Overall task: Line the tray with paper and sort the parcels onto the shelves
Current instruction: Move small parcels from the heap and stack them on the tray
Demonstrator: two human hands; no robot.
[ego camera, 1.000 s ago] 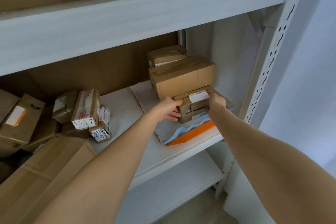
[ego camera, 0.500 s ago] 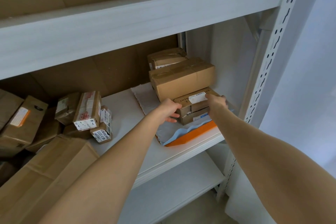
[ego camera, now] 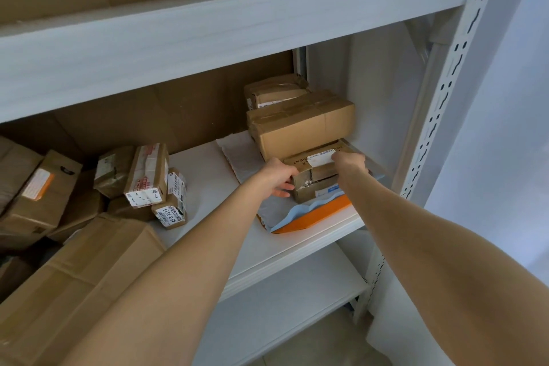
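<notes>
An orange tray [ego camera: 315, 218] lined with grey-white paper [ego camera: 237, 151] sits on the middle shelf [ego camera: 208, 211] at the right. In it stands a small brown parcel [ego camera: 315, 175] with a white label. My left hand [ego camera: 277, 177] grips its left end and my right hand [ego camera: 350, 162] grips its top right. Behind it lies a larger brown parcel [ego camera: 300, 125], and a third parcel [ego camera: 276, 89] sits at the back.
Several labelled parcels [ego camera: 145, 175] are piled at the shelf's left, with big cardboard boxes [ego camera: 68, 276] in front of them. The upper shelf beam [ego camera: 208, 27] hangs overhead. A perforated white upright [ego camera: 439, 104] stands at right, and a lower shelf [ego camera: 282, 306] lies below.
Both hands have closed in on the small front parcel; the right hand shifted onto its top by the label, the left hand settled on its left end.
</notes>
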